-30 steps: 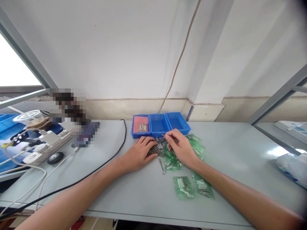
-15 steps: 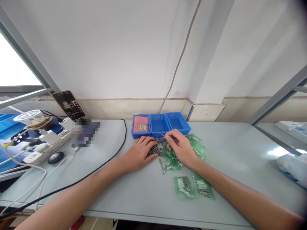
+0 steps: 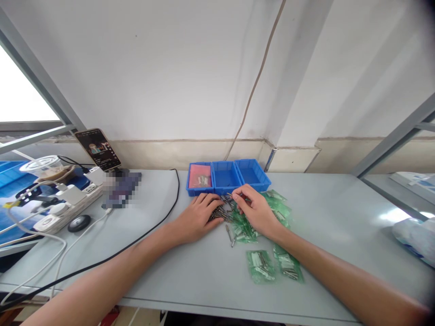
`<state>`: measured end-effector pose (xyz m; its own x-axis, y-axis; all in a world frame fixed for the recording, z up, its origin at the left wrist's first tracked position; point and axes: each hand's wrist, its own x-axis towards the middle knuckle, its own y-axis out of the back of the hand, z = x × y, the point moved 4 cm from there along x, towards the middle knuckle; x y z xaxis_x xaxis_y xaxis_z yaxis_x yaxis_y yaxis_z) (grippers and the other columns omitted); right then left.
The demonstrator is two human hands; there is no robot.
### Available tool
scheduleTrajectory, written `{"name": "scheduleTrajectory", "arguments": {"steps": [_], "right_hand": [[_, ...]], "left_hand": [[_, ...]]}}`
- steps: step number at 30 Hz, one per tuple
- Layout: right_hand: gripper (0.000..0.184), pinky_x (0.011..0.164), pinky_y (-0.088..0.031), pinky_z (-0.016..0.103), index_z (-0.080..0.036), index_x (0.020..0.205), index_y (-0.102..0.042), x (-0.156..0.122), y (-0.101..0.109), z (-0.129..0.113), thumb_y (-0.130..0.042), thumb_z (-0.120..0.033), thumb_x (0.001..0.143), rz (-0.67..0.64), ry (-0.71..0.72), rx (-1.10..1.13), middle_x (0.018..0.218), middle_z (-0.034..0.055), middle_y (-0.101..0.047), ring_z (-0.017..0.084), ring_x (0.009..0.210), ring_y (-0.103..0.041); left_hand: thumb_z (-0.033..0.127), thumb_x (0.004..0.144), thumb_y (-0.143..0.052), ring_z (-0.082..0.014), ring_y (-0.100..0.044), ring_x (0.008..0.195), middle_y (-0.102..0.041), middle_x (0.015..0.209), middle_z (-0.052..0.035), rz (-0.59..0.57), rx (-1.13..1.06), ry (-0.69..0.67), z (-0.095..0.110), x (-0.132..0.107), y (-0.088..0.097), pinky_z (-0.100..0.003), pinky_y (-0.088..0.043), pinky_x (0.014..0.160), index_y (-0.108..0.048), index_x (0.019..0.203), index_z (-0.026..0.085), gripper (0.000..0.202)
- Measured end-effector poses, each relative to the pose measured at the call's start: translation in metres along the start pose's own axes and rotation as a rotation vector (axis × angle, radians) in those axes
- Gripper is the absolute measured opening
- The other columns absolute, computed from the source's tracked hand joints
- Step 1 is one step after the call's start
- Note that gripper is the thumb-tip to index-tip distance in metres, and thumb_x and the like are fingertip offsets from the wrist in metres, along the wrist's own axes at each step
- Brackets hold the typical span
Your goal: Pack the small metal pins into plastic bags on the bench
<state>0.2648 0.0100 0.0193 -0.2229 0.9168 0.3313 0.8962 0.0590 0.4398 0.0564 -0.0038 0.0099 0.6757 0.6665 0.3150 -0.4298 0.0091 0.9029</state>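
While the left hand (image 3: 199,221) rests with thumb and fingers parted around the left side of the metal pins (image 3: 222,214) on the surface (image 3: 190,276), the right hand (image 3: 255,208) pinches a slender piece (image 3: 229,194) between closed fingers, near the front of the blue trays (image 3: 221,187). Green packets (image 3: 245,227) lie beneath that hand.

The left forearm (image 3: 132,260) extends from the lower left, inward and forward. The left hand (image 3: 199,219) is positioned palm down, back facing up, fingers arched, thumb set apart from the fingers. The right forearm (image 3: 326,265) extends from the lower right, inward and forward. The right hand (image 3: 254,210) is in a pinch grip, thumb against index finger. Hands: near each other, not touching.
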Motion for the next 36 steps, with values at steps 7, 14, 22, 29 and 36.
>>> {"name": "scheduleTrajectory", "arguments": {"steps": [7, 14, 22, 29, 36], "right_hand": [[0.024, 0.067, -0.053, 0.033, -0.026, 0.097, -0.068, -0.0003, -0.0014, 0.0017, -0.054, -0.043, 0.108, -0.027, 0.000, 0.000, 0.096, 0.0036, -0.062, 0.021, 0.081, -0.061], [0.025, 0.070, -0.053, 0.034, -0.025, 0.097, -0.068, 0.0003, -0.0021, 0.0036, -0.055, -0.043, 0.108, -0.029, 0.013, 0.000, 0.098, 0.0041, -0.063, 0.020, 0.082, -0.062], [0.025, 0.070, -0.052, 0.034, -0.025, 0.097, -0.068, 0.0003, -0.0019, 0.0022, -0.055, -0.043, 0.108, -0.031, 0.016, -0.001, 0.097, 0.0044, -0.063, 0.021, 0.083, -0.061], [0.026, 0.071, -0.053, 0.034, -0.025, 0.097, -0.068, -0.0002, -0.0021, 0.0036, -0.055, -0.044, 0.108, -0.036, 0.016, 0.004, 0.098, 0.0044, -0.063, 0.021, 0.084, -0.062], [0.024, 0.071, -0.051, 0.034, -0.026, 0.096, -0.068, -0.0002, -0.0018, 0.0019, -0.055, -0.043, 0.108, -0.035, 0.012, -0.002, 0.097, 0.0028, -0.064, 0.020, 0.080, -0.061]], "left_hand": [[0.044, 0.109, -0.055, -0.0304, -0.052, 0.131, -0.057, 0.147, -0.0108, -0.013, 0.003, 0.002, 0.0004, 0.0009, 0.0000, -0.052, -0.047, 0.113, -0.052, 0.145, 0.025, 0.041], [0.044, 0.109, -0.057, -0.0300, -0.052, 0.131, -0.057, 0.147, -0.0101, -0.013, 0.009, 0.004, -0.0011, 0.0002, -0.0015, -0.051, -0.047, 0.113, -0.053, 0.145, 0.024, 0.042], [0.044, 0.109, -0.056, -0.0305, -0.053, 0.130, -0.058, 0.146, -0.0103, -0.010, 0.011, -0.001, -0.0005, 0.0007, -0.0008, -0.052, -0.047, 0.112, -0.053, 0.144, 0.025, 0.041], [0.044, 0.109, -0.056, -0.0301, -0.053, 0.131, -0.057, 0.146, -0.0105, -0.002, 0.003, -0.003, -0.0010, -0.0001, -0.0004, -0.051, -0.047, 0.113, -0.053, 0.145, 0.025, 0.041], [0.044, 0.108, -0.057, -0.0305, -0.053, 0.132, -0.057, 0.147, -0.0110, 0.004, 0.007, 0.000, -0.0010, 0.0002, -0.0020, -0.052, -0.047, 0.113, -0.054, 0.145, 0.025, 0.041]]}}
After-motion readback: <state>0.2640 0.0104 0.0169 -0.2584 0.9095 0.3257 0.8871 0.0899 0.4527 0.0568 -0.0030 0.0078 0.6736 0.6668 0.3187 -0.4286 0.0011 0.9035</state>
